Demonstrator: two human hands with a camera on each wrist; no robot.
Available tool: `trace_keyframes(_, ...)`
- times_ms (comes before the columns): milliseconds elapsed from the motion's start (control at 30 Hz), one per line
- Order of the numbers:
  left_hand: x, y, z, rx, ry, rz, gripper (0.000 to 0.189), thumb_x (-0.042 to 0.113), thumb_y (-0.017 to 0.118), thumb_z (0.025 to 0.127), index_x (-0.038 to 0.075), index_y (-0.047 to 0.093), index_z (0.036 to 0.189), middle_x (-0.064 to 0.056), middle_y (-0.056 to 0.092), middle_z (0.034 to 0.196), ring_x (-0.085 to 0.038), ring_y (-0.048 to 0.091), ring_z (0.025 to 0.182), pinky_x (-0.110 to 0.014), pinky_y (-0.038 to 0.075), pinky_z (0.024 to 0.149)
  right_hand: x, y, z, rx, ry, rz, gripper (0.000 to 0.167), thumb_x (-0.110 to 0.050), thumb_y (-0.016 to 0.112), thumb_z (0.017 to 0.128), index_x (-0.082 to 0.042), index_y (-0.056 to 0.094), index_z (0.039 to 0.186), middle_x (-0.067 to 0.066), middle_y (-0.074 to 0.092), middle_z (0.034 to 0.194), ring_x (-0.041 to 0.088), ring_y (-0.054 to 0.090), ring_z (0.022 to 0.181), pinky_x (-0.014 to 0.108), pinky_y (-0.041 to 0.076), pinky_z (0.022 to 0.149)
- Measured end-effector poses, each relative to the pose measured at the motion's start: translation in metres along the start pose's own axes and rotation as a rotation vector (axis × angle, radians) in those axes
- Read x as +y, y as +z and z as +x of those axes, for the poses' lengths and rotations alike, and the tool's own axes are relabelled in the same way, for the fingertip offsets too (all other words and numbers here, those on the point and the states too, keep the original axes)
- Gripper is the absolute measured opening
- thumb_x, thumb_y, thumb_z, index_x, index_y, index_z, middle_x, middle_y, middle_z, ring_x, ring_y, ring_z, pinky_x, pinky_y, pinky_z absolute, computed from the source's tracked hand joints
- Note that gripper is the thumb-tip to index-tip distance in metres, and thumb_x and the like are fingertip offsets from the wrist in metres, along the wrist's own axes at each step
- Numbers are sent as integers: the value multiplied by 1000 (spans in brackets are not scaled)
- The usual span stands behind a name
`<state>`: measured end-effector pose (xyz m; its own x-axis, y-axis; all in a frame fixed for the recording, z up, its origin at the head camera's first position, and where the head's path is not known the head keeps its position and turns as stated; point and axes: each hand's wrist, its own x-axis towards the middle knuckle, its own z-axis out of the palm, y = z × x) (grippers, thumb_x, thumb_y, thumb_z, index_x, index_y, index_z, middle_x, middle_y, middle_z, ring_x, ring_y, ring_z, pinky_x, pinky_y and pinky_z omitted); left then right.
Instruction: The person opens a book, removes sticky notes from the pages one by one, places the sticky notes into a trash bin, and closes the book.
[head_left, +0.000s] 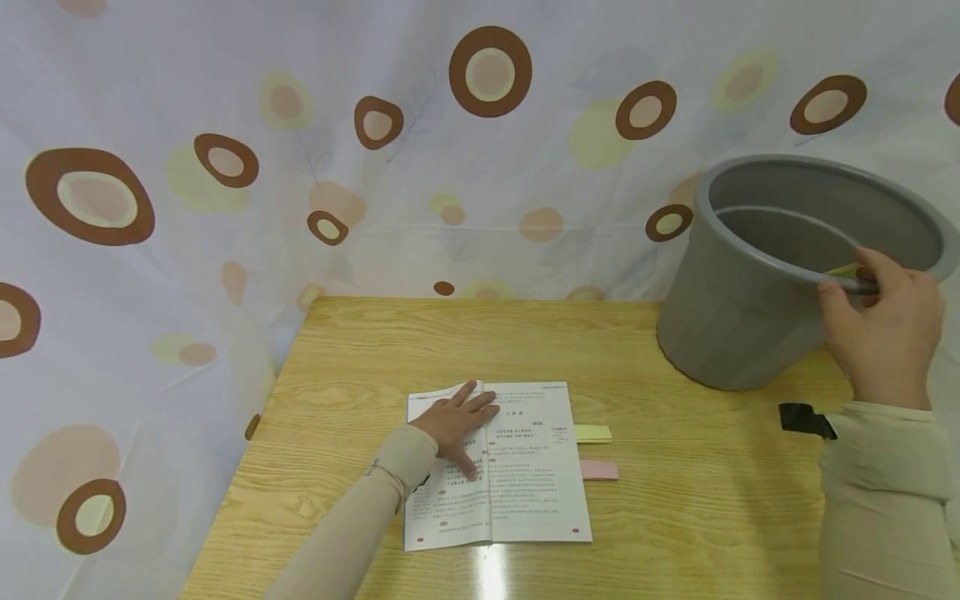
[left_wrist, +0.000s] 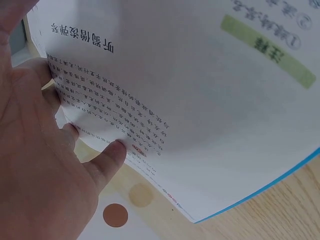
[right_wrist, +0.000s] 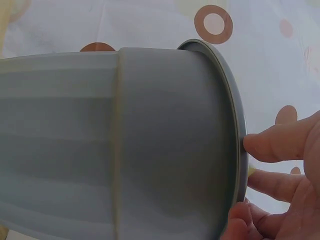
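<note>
An open book (head_left: pixel 528 467) with printed pages lies on the table. My left hand (head_left: pixel 459 421) rests on its left page near the spine, fingers spread; in the left wrist view the hand (left_wrist: pixel 55 145) lies along a curving page (left_wrist: pixel 165 115). A yellow tab (head_left: pixel 593 433) and a pink tab (head_left: pixel 600 470) stick out of the book's right edge. My right hand (head_left: pixel 888 321) holds the rim of a grey trash can (head_left: pixel 738 308), thumb outside and fingers over the inner side. A bit of yellow (head_left: pixel 843 271) shows beside those fingers, mostly hidden.
The can stands at the back right of the wooden table (head_left: pixel 360 342), close to a patterned curtain (head_left: pixel 420 208). A black strap end (head_left: pixel 806 420) juts from the right sleeve. The curtain also hangs along the table's left side.
</note>
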<state>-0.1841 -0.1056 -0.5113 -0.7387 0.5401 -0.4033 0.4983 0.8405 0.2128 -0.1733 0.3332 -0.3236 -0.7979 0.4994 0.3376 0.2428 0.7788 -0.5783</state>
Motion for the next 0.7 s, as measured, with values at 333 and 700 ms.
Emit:
trace_keyframes(333,0,0,0,7,4,-4,116,54,88,63,26,27,158,10,13,169,-21,0,158,-46,25,127,4,1,2,-28,37,-1,62,-27,47,99,-15,29,157,14,47,152,0,38,91,39,39,87)
trace_keyframes(700,-1,1,1,9,5,-8,116,53,88,62,26,27,158,9,13,169,-22,0,158,-47,24,127,1,-2,-3,-28,87,27,59,-29,48,99,-17,33,155,11,40,155,-19,21,77,13,27,69)
